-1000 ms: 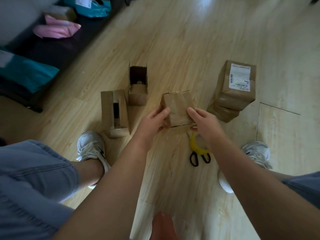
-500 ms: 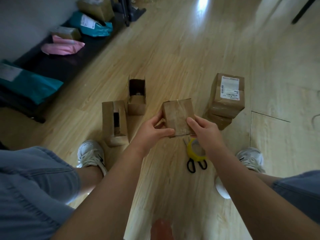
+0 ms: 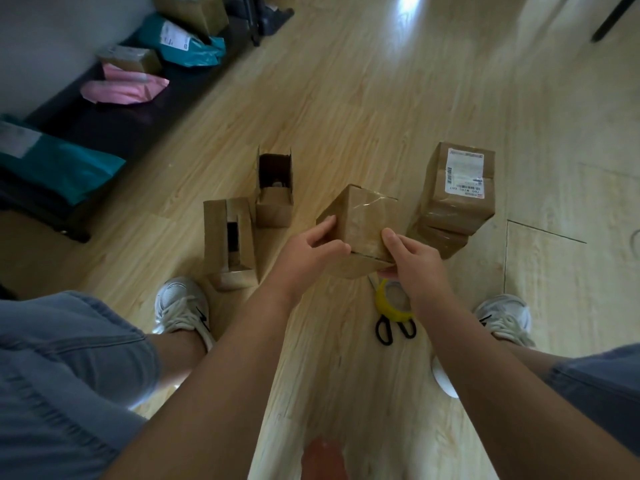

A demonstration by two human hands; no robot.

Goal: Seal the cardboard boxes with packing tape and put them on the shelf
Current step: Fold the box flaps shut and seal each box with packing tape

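A small brown cardboard box [image 3: 363, 220] with clear tape across its top is held tilted above the wooden floor. My left hand [image 3: 308, 249] grips its left side and my right hand [image 3: 412, 261] grips its lower right corner. Below my right hand lie a yellow roll of packing tape [image 3: 389, 303] and black-handled scissors [image 3: 393, 329]. Two open boxes stand to the left, a near open box [image 3: 228, 244] and a far open box [image 3: 275, 192]. Right of the held box is a stack of sealed boxes [image 3: 453, 199] with a white label on top.
A low dark shelf [image 3: 114, 123] runs along the left wall, holding teal parcels [image 3: 59, 168], a pink parcel [image 3: 124, 88] and a small brown box [image 3: 130, 58]. My white shoes [image 3: 181, 308] flank the work spot. A dark furniture leg [image 3: 613, 19] stands at top right.
Both hands have lifted the taped box and turned it, so one corner now points away from me. The view has tilted up, showing more of the shelf.
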